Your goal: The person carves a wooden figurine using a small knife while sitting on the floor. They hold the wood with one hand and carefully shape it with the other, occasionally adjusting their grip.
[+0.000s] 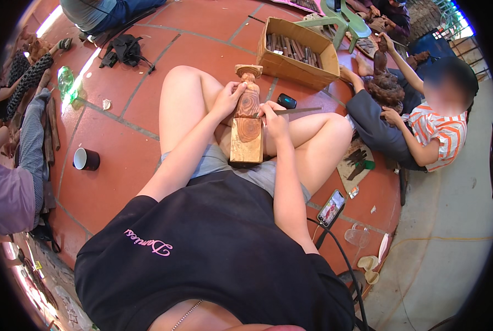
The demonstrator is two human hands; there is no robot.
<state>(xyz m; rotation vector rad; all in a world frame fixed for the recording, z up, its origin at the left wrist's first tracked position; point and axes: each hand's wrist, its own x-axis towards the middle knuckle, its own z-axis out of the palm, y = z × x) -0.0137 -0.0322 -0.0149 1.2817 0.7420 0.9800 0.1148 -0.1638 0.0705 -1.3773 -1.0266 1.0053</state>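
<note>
A carved wooden post (247, 137) stands between my crossed legs, its square block end towards me and its rounded, narrow-necked part with a flared top pointing away. My left hand (228, 101) is closed around the neck of this post. In my right hand (275, 122) is a slim, flat grey file (304, 111), its long end sticking out to the right. The fingers of that hand lie against the post, where the rounded part meets the square block. The end of the file at the wood is mostly hidden by my fingers.
Ahead stands a cardboard box (323, 75) of chisel-like tools. A small black case (286, 101) lies beyond my right knee. At right a person in a striped shirt holds a dark carving (384, 88). A phone (331, 208) leans nearby; a black cup (86, 159) stands left.
</note>
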